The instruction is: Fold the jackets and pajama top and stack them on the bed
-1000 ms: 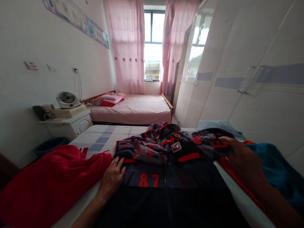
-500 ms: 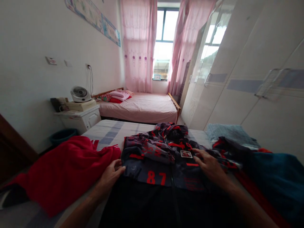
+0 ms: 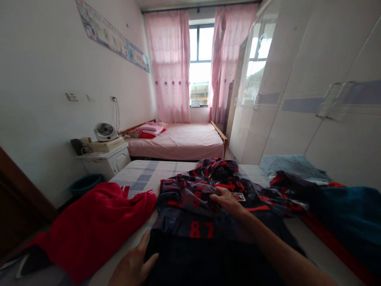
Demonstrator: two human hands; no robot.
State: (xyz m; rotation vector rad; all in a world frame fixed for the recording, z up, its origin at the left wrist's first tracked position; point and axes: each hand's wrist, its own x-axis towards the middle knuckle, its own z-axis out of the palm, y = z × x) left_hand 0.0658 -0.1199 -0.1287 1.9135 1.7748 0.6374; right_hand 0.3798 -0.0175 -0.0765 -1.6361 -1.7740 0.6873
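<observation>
A dark grey and black hooded jacket (image 3: 202, 229) with red letters and numbers lies spread on the near bed, its hood at the far end. My right hand (image 3: 228, 200) reaches across the chest, fingers closed on the jacket's sleeve, which is folded over the front. At the lower left edge of the jacket is my left hand (image 3: 133, 258), thumb and fingers apart, the thumb resting by the dark cloth. A white rectangular patch (image 3: 239, 197) shows just right of my right hand. Left of the jacket lies a red garment (image 3: 98, 218) with white stripes.
More clothes are heaped at right, including a teal cloth (image 3: 351, 210) and a folded light-blue towel (image 3: 294, 166). Beyond stand a pink-sheeted bed (image 3: 184, 139), a nightstand (image 3: 120, 157) with a fan (image 3: 105, 132), a bin (image 3: 86, 185) and a white wardrobe (image 3: 306, 75).
My right hand has moved left across the jacket's chest onto the folded sleeve. My left hand has come down and nearer along the jacket's left edge. The view has tilted up slightly.
</observation>
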